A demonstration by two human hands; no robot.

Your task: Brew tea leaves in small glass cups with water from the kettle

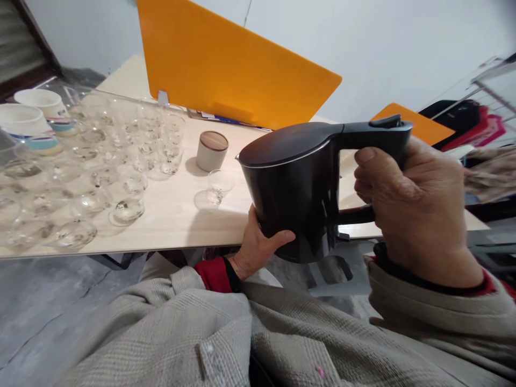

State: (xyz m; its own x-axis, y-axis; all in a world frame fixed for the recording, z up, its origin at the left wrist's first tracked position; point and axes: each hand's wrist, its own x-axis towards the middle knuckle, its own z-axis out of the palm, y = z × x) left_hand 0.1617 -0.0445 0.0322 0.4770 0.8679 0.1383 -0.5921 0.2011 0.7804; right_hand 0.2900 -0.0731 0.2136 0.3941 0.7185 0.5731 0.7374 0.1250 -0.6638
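Observation:
A black electric kettle [294,193] with its lid down is held up in front of me, over the table's front edge. My right hand [419,199] is wrapped round its handle. Low on the kettle's left side, my left hand [262,242] supports the body, thumb across the front and the other fingers hidden behind or beneath it. A small clear glass cup [217,187] stands on the table just left of the kettle. Behind that cup sits a pale canister [212,152] with a wooden lid.
Several clear glasses [127,207] crowd the left of the table [173,228], with two paper cups [30,129] among them. An orange divider panel [237,64] rises at the back. Clothes [475,129] and a wire rack are at the far right.

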